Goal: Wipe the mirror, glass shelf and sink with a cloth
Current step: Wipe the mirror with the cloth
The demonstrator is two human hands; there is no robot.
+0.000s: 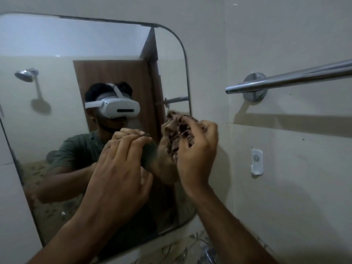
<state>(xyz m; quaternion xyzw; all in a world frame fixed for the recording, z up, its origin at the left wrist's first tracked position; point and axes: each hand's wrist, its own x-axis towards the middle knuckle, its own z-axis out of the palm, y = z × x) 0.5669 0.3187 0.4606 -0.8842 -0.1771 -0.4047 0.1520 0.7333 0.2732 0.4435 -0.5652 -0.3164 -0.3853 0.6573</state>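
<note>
At the mirror's (76, 44) right edge, the right hand (196, 149) squeezes a bunched cloth (177, 130). The left hand (122, 164), fingers loosely spread, holds nothing. Its fingertips look pressed to the glass, so they might leave smudges.

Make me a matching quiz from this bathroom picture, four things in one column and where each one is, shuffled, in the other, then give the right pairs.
Things:
1. cloth
2. towel bar
3. wall hook
4. left hand

Places:
A. on the wall below the bar
B. fingertips on the mirror glass
C. bunched in the right hand
D. mounted right of the mirror

Pairs: 1-C, 2-D, 3-A, 4-B
</note>
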